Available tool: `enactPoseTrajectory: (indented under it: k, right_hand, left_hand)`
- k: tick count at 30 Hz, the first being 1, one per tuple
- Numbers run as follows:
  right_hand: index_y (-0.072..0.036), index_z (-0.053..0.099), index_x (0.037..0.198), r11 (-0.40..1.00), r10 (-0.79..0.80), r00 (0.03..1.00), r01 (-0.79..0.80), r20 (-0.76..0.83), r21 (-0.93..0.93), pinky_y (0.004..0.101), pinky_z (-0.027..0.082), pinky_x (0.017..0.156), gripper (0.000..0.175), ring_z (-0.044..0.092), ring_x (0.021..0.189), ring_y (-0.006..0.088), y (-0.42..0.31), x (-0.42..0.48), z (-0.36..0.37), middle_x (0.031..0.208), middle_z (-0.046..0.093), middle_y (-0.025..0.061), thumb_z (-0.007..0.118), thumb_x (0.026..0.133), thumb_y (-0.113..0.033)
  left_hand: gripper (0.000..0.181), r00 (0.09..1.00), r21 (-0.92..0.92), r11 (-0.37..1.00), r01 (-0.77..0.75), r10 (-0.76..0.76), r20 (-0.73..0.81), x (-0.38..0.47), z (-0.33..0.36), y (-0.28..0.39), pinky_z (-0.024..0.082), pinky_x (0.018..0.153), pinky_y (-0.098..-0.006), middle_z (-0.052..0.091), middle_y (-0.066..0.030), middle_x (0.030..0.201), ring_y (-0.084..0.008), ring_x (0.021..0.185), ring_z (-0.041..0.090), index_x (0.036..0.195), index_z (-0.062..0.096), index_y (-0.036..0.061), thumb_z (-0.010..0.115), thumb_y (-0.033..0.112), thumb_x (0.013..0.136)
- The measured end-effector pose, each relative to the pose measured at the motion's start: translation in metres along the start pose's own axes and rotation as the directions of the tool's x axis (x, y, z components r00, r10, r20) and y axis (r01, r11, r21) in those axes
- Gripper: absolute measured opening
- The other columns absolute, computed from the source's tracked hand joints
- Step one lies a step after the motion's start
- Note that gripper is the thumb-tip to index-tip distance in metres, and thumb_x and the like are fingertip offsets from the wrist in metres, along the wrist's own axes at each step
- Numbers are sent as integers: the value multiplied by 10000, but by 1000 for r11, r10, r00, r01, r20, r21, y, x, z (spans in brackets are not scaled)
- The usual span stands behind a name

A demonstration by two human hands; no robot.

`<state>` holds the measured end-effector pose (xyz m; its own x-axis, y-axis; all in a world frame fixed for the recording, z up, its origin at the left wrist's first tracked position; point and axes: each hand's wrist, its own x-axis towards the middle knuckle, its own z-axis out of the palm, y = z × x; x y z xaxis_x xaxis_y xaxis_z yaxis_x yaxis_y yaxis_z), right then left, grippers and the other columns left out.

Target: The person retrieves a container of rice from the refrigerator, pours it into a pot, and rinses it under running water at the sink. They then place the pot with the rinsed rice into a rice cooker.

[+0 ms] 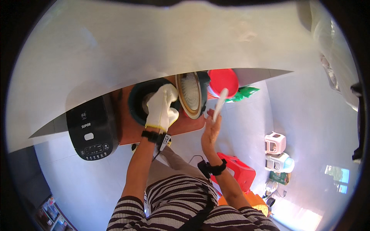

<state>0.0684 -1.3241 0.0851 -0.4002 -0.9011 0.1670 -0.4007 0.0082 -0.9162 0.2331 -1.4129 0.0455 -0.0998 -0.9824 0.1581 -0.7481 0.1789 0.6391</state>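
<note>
My left hand (162, 106), in a white knit glove with yellow trim, is over the opening of a dark green rice cooker (134, 102). Its fingers curl down near the right rim and cover part of the inside; what they grip is hidden. The cooker's lid (189, 93) stands open to the right, its pale inner plate facing the glove. Beyond the lid, my bare right hand (212, 130) holds up a thin white utensil (221, 102), perhaps a rice paddle, slightly blurred.
A black Supor cooker (89, 130) stands at the left of the brown table (127, 132). Right of the table are a red basin (223, 80), a green plastic bag (244, 93) and a red plastic stool (240, 170). Pale stools (275, 143) stand along the wall.
</note>
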Motion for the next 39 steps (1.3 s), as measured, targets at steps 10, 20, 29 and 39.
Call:
enactPoseTrajectory:
  k: [10,20,29,39]
  right_hand:
    - [-4,538,1194,985,165,766,-101,621,-138,200,335,432,311,402,477,47,-5,-50,-22,697,569,5,456,953,-182]
    - [-77,457,1327,286,363,71,-958,929,-38,317,486,853,640,592,1010,164,2,-91,126,1173,592,99,413,922,-570]
    - [-63,604,1036,144,-3,21,-989,1000,22,168,393,460,425,553,645,45,-24,-97,136,822,618,0,513,919,-462]
    - [-27,554,1115,827,286,594,-549,752,120,300,453,593,398,533,581,125,-57,-58,263,663,594,23,677,831,-277]
  left_hand:
    - [386,989,211,976,58,-27,-146,-122,-158,-6,480,709,-400,575,-126,977,-289,881,572,1016,571,74,686,128,652]
    - [476,969,-136,963,235,-242,-45,-240,-147,-75,444,862,-401,512,-115,1200,-256,1073,510,1219,493,96,614,292,802]
    - [520,852,-477,775,415,-514,-94,-247,-195,-170,397,938,-431,470,-112,1277,-270,1155,462,1287,434,105,531,378,854]
    - [579,587,-927,-100,361,-748,310,-219,-223,-268,344,1023,-464,423,-108,1363,-286,1246,409,1363,369,115,440,474,913]
